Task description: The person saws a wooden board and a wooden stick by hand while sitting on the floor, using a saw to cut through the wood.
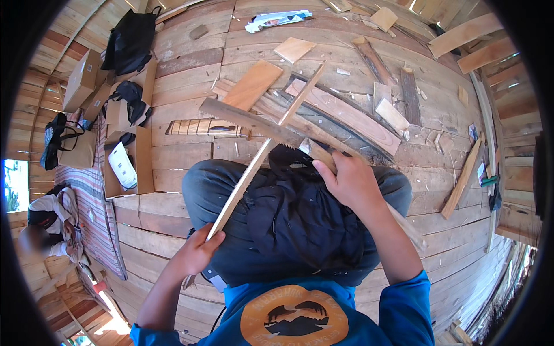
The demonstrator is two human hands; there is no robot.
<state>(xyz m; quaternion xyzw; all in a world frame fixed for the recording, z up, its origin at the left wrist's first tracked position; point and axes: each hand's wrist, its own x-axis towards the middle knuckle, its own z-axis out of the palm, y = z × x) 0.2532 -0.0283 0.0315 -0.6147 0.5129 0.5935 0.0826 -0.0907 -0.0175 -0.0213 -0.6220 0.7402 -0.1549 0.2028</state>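
My left hand (199, 251) is closed round the near end of a long, thin wooden strip (245, 183), which slants up and away to the right over my legs. A hand saw (242, 118) is gripped by its wooden handle in my right hand (353, 181). Its toothed blade points left and crosses over the strip, covering a short stretch of it; whether the teeth touch the wood I cannot tell. Dark crumpled cloth (306, 222) lies across my lap beneath the saw's handle.
Ahead on the plank floor (184, 158) lie an orange-brown board (254, 83), a long pale plank (346, 118), bark-edged pieces (411, 95) and wood chips. A striped sheath-like piece (202, 127) is left of them. Cardboard boxes (144, 164) stand left; another person (52, 225) sits beyond.
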